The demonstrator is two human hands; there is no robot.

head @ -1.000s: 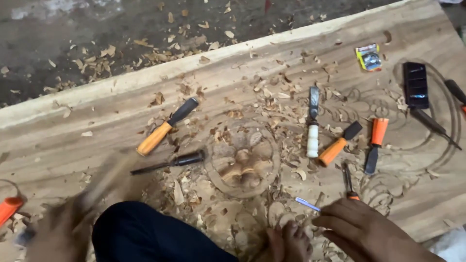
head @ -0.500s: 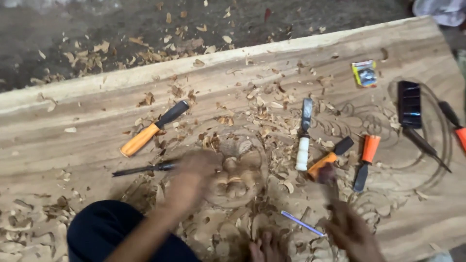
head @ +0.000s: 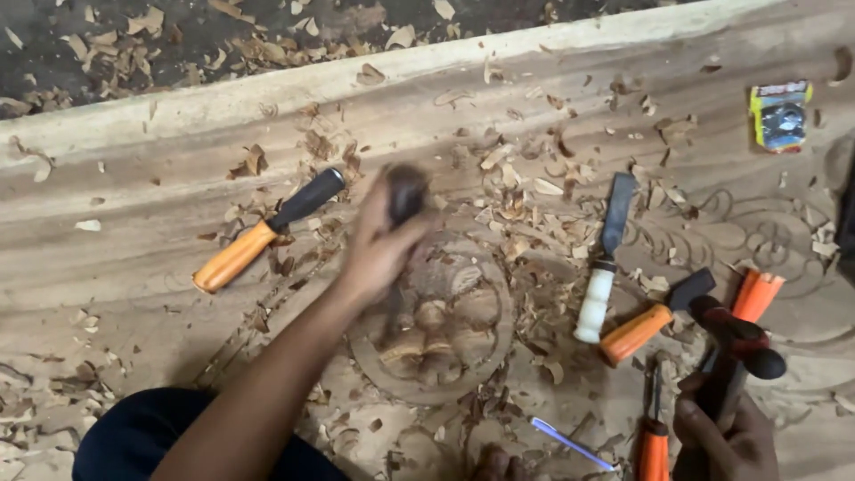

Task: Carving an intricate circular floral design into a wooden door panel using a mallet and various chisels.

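Dark dirt floor (head: 107, 36) beyond plank; scattered wood shavings (head: 267, 49); dim light

Wooden panel (head: 134, 258) with a carved round medallion (head: 445, 330) near its middle. Left hand (head: 383, 245) above the medallion's upper left, gripping a tool handle (head: 405, 191). One chisel (head: 267, 230) lies left of this hand; two chisels (head: 606, 258) (head: 655, 319) lie right of the medallion. Right hand (head: 726, 428) at lower right holds a mallet (head: 735, 356). A pen (head: 570, 443) lies below the medallion; a small packet (head: 780, 114) sits at far upper right.
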